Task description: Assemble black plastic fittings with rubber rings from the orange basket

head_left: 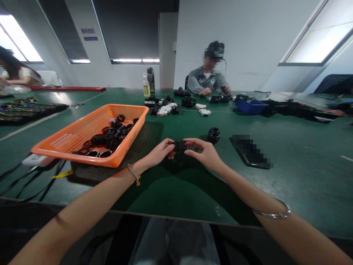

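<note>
Above the green table point(303, 165), left hand point(158, 152) and right hand point(205, 152) pinch one small black part point(179, 146) between their fingertips. At one o'clock of it sits a lone ring point(214, 134); at ten o'clock, an orange basket point(79, 129) holding loose rings point(110, 139). The wall sign point(88, 32) at eleven has writing too small to read.

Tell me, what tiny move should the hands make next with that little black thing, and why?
Probably a small twist. The left hand and right hand each pinch one end of the black part above the green table, a grip suited to turning its ends against each other. Whether it has two halves is hard to tell.
</note>
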The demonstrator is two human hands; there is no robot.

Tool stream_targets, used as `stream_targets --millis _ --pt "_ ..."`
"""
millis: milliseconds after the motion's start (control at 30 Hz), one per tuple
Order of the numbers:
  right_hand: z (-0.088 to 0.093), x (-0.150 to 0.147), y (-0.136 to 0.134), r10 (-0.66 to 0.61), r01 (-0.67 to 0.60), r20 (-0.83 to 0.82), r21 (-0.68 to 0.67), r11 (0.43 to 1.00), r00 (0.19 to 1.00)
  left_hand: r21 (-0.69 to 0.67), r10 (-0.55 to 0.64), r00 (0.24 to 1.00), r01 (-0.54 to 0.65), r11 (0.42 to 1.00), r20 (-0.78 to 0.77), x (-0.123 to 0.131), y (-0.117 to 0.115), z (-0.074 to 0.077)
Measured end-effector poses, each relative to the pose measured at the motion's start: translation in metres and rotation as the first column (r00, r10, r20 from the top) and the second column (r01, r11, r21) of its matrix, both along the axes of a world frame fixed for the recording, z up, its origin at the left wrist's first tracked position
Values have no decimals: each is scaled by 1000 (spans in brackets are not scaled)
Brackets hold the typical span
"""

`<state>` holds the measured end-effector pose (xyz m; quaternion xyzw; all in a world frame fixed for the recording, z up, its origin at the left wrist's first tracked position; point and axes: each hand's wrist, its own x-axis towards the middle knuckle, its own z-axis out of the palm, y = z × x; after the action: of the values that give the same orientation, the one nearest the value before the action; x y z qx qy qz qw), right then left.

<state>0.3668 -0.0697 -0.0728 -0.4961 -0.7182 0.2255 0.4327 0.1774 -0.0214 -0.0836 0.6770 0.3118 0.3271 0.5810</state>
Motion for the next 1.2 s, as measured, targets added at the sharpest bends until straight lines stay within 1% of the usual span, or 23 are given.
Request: stream_targets --millis 133,367,600,800,933,1200 --pt "-1 1 1 26 -26 4 24 999 1000 -18 5 1000 -5 1000 -3 0 0 0" --pt "0 -2 0 -11 8 36 78 997 999 -13 2 1000 -2 1000 -4 0 0 -1" --pt "0 -2 0 -31 30 0 48 998 1000 10 -7 1000 7 1000 -11 0 0 0" --pt "1 -3 0 -40 40 20 12 999 999 35 -5 1000 6 999 -22 0 1 -2" --pt "0 -2 0 -53 53 22 11 999 998 53 -14 1000 16 998 -21 0 1 -3" --pt "-2 -1 1 -57 57 25 -7 998 998 53 -14 1000 15 998 -11 0 1 -3"
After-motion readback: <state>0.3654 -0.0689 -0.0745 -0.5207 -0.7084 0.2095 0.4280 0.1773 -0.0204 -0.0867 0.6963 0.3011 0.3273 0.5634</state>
